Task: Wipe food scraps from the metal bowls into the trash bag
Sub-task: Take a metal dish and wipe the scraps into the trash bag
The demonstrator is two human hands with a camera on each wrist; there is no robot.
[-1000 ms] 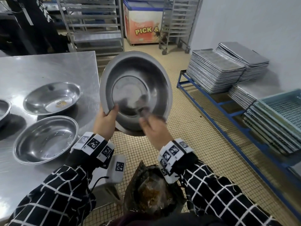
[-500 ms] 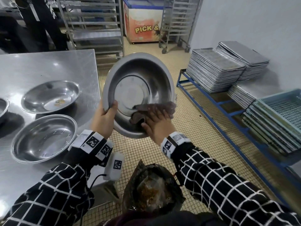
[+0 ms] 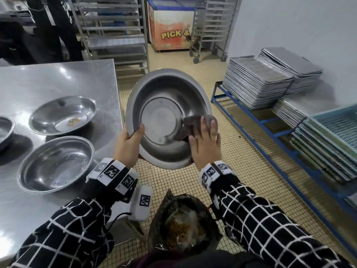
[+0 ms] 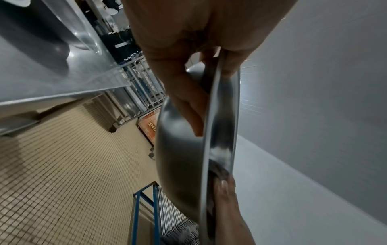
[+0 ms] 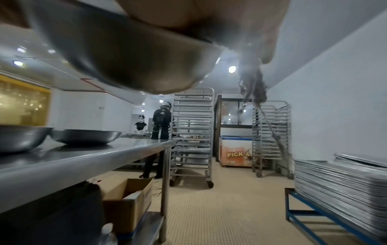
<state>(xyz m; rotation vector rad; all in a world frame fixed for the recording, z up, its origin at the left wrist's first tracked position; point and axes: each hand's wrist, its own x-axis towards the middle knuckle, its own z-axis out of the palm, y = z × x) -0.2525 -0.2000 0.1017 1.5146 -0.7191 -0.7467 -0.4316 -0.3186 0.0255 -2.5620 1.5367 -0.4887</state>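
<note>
A large metal bowl (image 3: pixel 164 105) is tilted toward me above the floor, its inside looking clean. My left hand (image 3: pixel 129 144) grips its left rim, thumb inside and fingers behind, as the left wrist view shows at the rim (image 4: pixel 211 116). My right hand (image 3: pixel 205 144) lies flat with straight fingers, pressing a dark brown rag (image 3: pixel 190 126) against the bowl's right inner wall and rim. Below the bowl gapes the dark trash bag (image 3: pixel 185 225) with brown food scraps in it. In the right wrist view the bowl's underside (image 5: pixel 125 54) and the rag's frayed end (image 5: pixel 253 86) hang overhead.
On the steel table (image 3: pixel 58 78) at my left stand further bowls: one with scraps (image 3: pixel 63 115), a clean-looking one (image 3: pixel 56 163), and another (image 3: pixel 4 130) at the edge. Stacked trays (image 3: pixel 258 82) and crates (image 3: pixel 336 128) on a blue rack line the right wall. Trolley racks and a person stand behind.
My right hand has swept the rag from the bowl's lower middle over to its right wall and rim, and its fingers have flattened. The left hand keeps its grip on the rim.
</note>
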